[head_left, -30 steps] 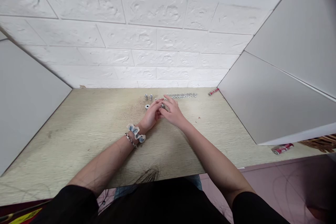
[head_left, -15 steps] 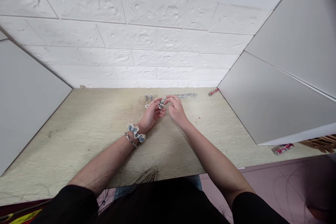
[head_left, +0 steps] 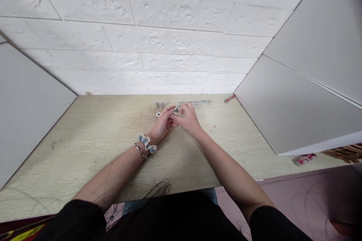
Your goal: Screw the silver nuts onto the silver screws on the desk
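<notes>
My left hand (head_left: 163,123), with a scrunchie and a chain bracelet at the wrist, is curled around small silver metal parts (head_left: 175,113) at mid-table. My right hand (head_left: 189,119) touches the left fingertips, its thumb over the same parts and its index finger bent. Another metal piece (head_left: 177,109) shows between the hands. Two metal pieces (head_left: 160,104) stand upright behind my left hand, and a round metal ring (head_left: 158,115) lies beside it. A row of silver screws (head_left: 199,102) runs behind my right hand. My fingers partly hide the parts.
A red battery (head_left: 230,98) lies at the back right, and another red battery (head_left: 304,159) is near the front right edge. Brown crumbs (head_left: 145,116) are scattered left of my hands. Grey panels (head_left: 305,109) stand on both sides, with a white brick wall (head_left: 152,41) behind.
My right thumb and fingers have moved down and left onto my left fingertips, covering more of the metal parts. My left hand has hardly moved.
</notes>
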Motion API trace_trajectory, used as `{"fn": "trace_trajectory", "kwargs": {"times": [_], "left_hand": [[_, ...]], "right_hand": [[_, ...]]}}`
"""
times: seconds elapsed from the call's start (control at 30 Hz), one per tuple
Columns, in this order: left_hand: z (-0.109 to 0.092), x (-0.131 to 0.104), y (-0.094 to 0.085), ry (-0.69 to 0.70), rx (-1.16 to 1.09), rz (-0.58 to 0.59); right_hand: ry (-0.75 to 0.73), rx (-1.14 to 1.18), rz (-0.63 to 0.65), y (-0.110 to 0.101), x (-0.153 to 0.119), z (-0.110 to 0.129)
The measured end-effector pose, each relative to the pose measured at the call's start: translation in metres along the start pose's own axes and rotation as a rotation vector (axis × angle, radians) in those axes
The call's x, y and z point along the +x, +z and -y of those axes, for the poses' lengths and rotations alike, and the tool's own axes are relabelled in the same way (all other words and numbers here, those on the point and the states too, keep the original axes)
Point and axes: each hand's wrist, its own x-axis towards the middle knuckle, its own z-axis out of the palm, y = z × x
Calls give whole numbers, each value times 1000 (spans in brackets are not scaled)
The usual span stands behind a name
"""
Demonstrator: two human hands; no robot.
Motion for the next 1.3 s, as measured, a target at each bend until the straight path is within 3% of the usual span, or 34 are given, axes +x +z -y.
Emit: {"fn": "trace_trajectory", "kwargs": {"times": [0.13,0.4,0.5,0.7,0.87,1.07,1.3], "left_hand": [[1,2,-2,5,-17,5],[2,5,-4,18,-16,-23],[1,3,-2,40,-14,-68],[4,0,2,31,19,-34],[4,1,0,9,14,-8],[7,3,-2,-7,9,34],[9,5,-3,-39,16,37]], "right_hand": [[-44,23,-6,0,0,0],[-77,-33,139,6,-1,-6],[-76,-30,114,4,-1,-4],[-39,-42,76,1,1,-4],[-147,-136,118,2,2,-9],[-171,-197,127,-2,5,-13],[-166,-217,16,1,8,-23]]}}
